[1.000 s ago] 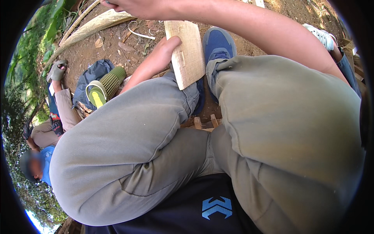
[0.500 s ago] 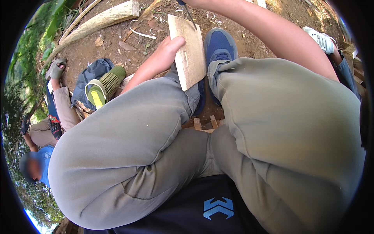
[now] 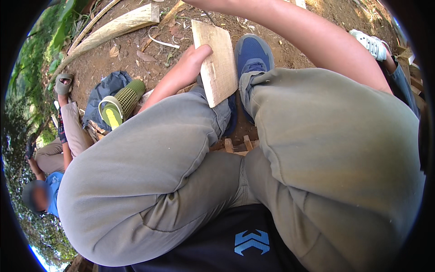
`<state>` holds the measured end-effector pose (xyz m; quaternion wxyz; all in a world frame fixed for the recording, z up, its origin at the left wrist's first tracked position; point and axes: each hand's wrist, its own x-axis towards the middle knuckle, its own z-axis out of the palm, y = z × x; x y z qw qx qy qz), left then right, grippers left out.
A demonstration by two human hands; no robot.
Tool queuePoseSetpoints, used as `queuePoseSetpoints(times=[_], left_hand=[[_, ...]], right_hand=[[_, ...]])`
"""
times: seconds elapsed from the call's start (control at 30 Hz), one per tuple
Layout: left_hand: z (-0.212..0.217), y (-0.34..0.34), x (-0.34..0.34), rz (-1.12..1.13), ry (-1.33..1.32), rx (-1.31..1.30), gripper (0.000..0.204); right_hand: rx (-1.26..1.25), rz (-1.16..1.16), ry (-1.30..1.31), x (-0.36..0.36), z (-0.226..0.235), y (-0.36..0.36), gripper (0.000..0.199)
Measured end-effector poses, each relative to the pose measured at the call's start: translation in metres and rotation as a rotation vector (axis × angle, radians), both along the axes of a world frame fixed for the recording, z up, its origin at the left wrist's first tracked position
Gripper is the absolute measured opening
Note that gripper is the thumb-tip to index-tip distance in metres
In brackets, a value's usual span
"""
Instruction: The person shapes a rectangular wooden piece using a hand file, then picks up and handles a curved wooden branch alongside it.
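The left hand grips the left edge of a pale wooden board, thumb lying on its upper face and the other fingers out of sight behind it, so the hand is closed around that edge. The board stands tilted between the person's 2 raised knees, its lower end dropping toward the grey trousers just below the hand and its upper end pointing away over the bare brown ground. Immediately right of the board, touching or nearly touching its right edge, is a blue shoe on the person's own foot. The right forearm crosses above the board from the right and runs out of the top of the view; the right hand itself is out of view, so I cannot tell whether it is spread or closed. Left of the left hand, lying on the ground, is a green mesh-covered cylinder with a white rim and yellow inside, resting against a dark blue cloth or bag. Beyond the left hand, further out, a long pale split length of wood lies on the soil with dry leaves and a curled white strip near it. Far left of the hand, another person sits on the ground in tan trousers and a blue shirt. Well to the right of the forearm is a white shoe.
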<state>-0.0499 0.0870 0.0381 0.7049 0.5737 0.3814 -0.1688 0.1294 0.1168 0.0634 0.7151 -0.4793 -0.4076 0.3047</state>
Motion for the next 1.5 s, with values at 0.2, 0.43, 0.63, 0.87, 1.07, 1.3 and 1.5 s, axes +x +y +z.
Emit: queuePoseSetpoints(times=[0.2,0.43,0.63,0.87,1.07,1.3,1.5], left_hand=[[-0.007,0.001,-0.003,-0.003,-0.017,0.013,0.053],[-0.002,0.001,-0.004,0.006,-0.018,0.04,0.051],[-0.005,0.003,-0.001,0.0,-0.022,0.049,0.051],[-0.007,0.007,-0.008,0.006,-0.013,0.04,0.052],[-0.005,0.004,-0.005,0.01,-0.035,0.081,0.052],[-0.005,0.004,-0.005,0.03,-0.011,0.064,0.052],[-0.009,0.004,-0.003,0.004,-0.018,0.016,0.052]], right_hand=[[0.075,-0.002,-0.054,-0.011,-0.008,0.003,0.042],[0.092,0.018,-0.084,-0.017,-0.005,0.006,0.045],[0.039,0.099,-0.067,-0.019,-0.006,-0.003,0.042],[0.042,0.156,-0.112,-0.03,-0.015,0.02,0.04],[0.094,0.184,-0.281,-0.034,-0.023,0.02,0.033],[0.083,0.253,-0.18,-0.027,-0.015,0.012,0.035],[0.066,0.123,-0.236,-0.026,-0.024,0.025,0.036]])
